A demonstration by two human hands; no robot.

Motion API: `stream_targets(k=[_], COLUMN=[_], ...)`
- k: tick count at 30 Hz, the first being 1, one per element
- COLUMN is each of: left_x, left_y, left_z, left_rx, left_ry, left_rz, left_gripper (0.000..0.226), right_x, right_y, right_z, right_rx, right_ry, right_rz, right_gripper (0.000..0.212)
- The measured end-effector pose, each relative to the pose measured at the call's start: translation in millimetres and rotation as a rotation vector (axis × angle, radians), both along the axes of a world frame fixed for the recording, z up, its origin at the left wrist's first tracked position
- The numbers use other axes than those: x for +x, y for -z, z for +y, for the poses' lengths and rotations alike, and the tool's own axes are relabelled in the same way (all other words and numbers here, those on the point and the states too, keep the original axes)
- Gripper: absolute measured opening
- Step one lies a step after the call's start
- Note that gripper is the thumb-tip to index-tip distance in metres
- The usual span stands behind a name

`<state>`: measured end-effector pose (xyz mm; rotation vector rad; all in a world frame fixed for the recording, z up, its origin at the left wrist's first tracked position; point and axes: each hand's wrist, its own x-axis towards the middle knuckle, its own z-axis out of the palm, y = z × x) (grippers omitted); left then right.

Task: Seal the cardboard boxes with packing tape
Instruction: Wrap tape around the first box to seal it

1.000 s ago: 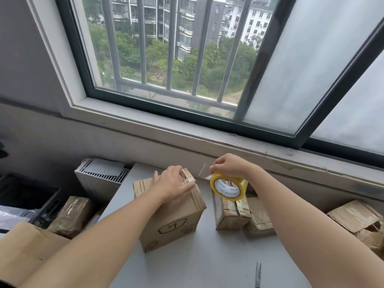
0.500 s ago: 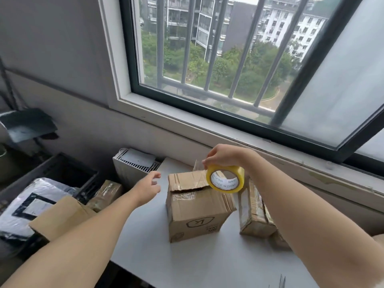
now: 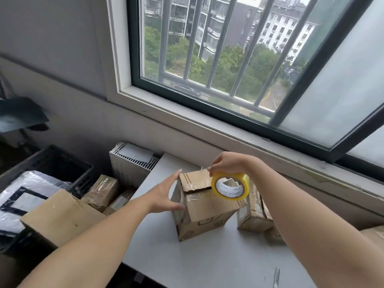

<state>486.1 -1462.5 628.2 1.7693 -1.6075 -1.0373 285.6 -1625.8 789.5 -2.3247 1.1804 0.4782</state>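
A small cardboard box [image 3: 205,213] stands on the grey table [image 3: 207,262], its top flap lifted a little at the far edge. My left hand [image 3: 164,196] is spread with straight fingers against the box's left side, index finger at the top corner. My right hand [image 3: 226,163] pinches a yellow roll of packing tape [image 3: 229,187] from above and holds it over the box's right top edge. Whether a strip runs from the roll to the box cannot be made out.
More taped boxes [image 3: 253,210] stand just right of the main box. Left of the table are a white heater [image 3: 133,163], brown parcels [image 3: 101,192], a large carton [image 3: 60,219] and a black crate [image 3: 56,169]. Scissors [image 3: 276,277] lie near the table's front edge. The window sill runs behind.
My left hand lifted off the box top, swung left, then came back to the box's left side. The view turned left. The tape roll stays over the box's right top edge.
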Motion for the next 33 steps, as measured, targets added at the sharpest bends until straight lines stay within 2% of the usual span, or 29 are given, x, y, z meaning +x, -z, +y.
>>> stream_targets(k=[5,9,18,23,33], left_x=[-9.0,-24.0,-43.2,-39.3,-35.7], left_y=[-14.3,-16.4,-22.2,-24.7,-35.2], left_z=[-19.2,-28.7,-37.6,-35.5,-43.6], left_rx=[-0.157,-0.13,-0.1,-0.153,-0.222], left_ry=[0.13,0.107,0.162,0.054,-0.06], left_rz=[-0.08,-0.006,-0.029,0.022,-0.068], left_gripper=[0.078,0.051,0.04,0.037,0.023], right_x=[-13.5,-24.1,-43.8,-51.3,-46.6], right_y=[2.4,4.9,0.3,-6.8,-19.0], right_z=[0.5,0.3,-4.4,-7.6,2.4], right_rx=[0.017,0.019,0.055,0.02,-0.021], right_ry=[0.048,0.072,0.123,0.135,0.117], right_rz=[0.022,0.027,0.029,0.049,0.06], right_gripper=[0.029,0.028,0.027,0.026,0.027])
